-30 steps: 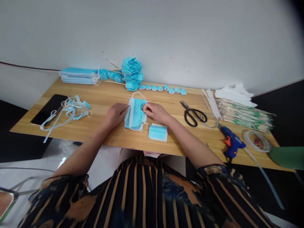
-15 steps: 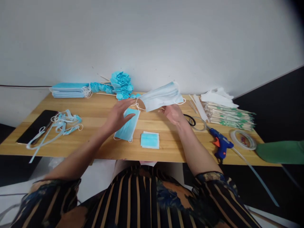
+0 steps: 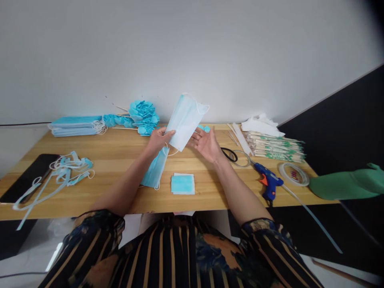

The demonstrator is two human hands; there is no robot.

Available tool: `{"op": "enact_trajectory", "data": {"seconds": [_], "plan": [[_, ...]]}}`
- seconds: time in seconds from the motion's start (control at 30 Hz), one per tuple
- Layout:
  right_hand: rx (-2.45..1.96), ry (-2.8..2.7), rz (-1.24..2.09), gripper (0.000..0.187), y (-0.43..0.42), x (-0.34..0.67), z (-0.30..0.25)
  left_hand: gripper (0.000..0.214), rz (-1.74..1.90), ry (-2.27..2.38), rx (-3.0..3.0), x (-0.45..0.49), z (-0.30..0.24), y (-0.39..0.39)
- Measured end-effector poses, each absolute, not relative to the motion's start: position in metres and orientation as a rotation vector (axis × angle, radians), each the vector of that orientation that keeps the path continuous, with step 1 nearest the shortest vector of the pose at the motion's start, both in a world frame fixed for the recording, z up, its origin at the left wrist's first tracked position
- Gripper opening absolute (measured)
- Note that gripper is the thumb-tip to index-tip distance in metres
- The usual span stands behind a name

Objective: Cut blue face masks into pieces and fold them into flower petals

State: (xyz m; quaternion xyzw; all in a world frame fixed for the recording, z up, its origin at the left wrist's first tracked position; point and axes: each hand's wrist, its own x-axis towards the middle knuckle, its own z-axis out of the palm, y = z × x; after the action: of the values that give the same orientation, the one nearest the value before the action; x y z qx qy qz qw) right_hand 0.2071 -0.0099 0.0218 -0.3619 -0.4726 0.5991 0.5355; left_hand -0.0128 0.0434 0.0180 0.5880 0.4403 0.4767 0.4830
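Observation:
A pale blue face mask (image 3: 186, 122) is raised above the table, tilted, with its white ear loops hanging loose. My left hand (image 3: 159, 141) pinches its left edge between thumb and fingers. Just to the right of the mask, my right hand (image 3: 207, 145) is open, palm turned up and fingers spread; its fingertips are close to the mask's edge. Partly under my left hand lies a second face mask (image 3: 155, 170) on the table. Nearer to me rests a small cut stack of blue and white mask fabric (image 3: 183, 184).
Blue fabric flowers (image 3: 144, 116) and a stack of masks (image 3: 76, 126) stand at the back left. Cut strips with ear loops (image 3: 70, 166) lie by a black tablet-like slab (image 3: 28, 176). Rightward are a blue glue gun (image 3: 271, 182), wrapped sticks (image 3: 274, 146), tape (image 3: 294, 174) and a green bottle (image 3: 339, 185).
My left hand has moved up and taken hold of the mask. My right hand has let go of it and opened. The mask has turned steeper and shifted left.

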Motion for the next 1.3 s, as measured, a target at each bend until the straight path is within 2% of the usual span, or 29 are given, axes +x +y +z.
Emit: {"op": "enact_trajectory", "data": {"seconds": [0.1, 0.33, 0.53, 0.7, 0.87, 1.3], "plan": [[-0.924, -1.223, 1.351, 0.081, -0.012, 0.203, 0.021, 0.062, 1.111, 1.022, 1.444, -0.011, 0.016, 0.039], [-1.015, -0.882, 1.324, 0.06, -0.009, 0.194, 0.008, 0.058, 0.891, 0.862, 1.609, -0.005, 0.016, 0.033], [-1.048, -0.832, 1.349, 0.061, -0.009, 0.194, 0.008, 0.057, 0.91, 0.857, 1.586, -0.004, 0.016, 0.03], [-1.061, -0.859, 1.347, 0.055, -0.011, 0.194, 0.007, 0.062, 0.829, 0.868, 1.516, 0.001, 0.021, 0.02], [-1.081, -0.834, 1.338, 0.057, -0.011, 0.192, 0.005, 0.062, 0.729, 0.946, 1.493, 0.003, 0.02, 0.017], [-1.011, -0.787, 1.285, 0.055, -0.003, 0.201, 0.004, 0.061, 0.783, 0.99, 1.376, -0.003, 0.006, 0.028]]}}
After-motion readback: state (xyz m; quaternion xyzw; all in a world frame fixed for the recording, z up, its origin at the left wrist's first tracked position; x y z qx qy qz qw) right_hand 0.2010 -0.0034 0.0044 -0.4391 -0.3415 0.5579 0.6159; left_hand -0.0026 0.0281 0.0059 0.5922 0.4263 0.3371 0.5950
